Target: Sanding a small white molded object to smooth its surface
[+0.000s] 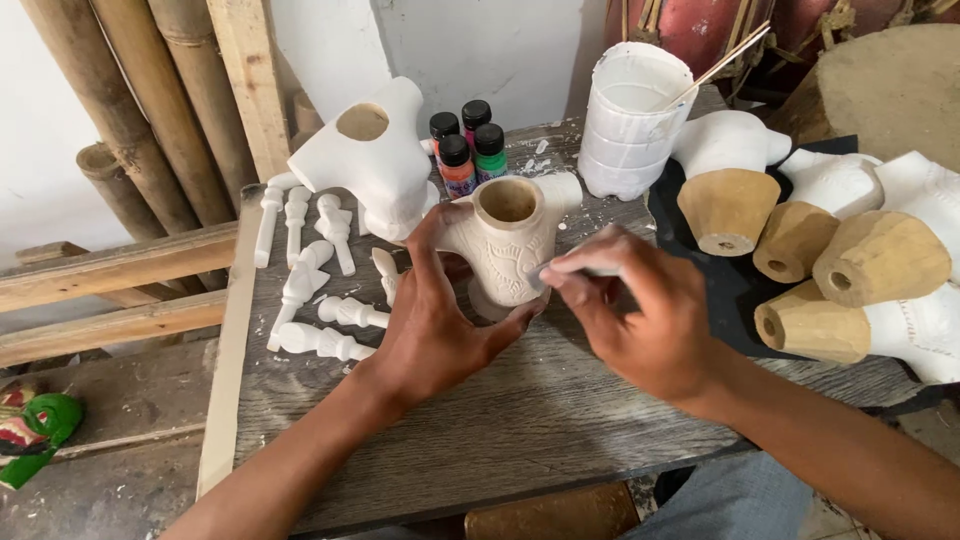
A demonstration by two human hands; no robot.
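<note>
Pale unpainted wood: a carved hollow torso piece (510,245) stands upright on the grey plank table (500,420), open neck hole facing up. The left hand (435,320) grasps it from the near-left side, thumb along the base front, fingers wrapped round the back (fingertips hidden behind the piece). The right hand (640,320) is clenched on a thin pale tool (585,270), whose tip touches the carved front of the torso just right of the left thumb; the tool may be a brush or a scraper, too blurred to tell.

Just beyond the grip, behind the torso: four small paint bottles (465,145) with black caps, touching one another. Left of the grip, a larger white-primed torso (375,155) and a scatter of white turned limb pieces (310,270) lying flat. Beyond and right of the grip, a white cut plastic container (630,115) holding a thin stick (720,65). Well right of the tool hand, several half-primed torsos (860,250) lie on a black sheet (725,285), bare-wood bases facing the camera. Far left, low, a green painted mask (35,425) on the bench.
</note>
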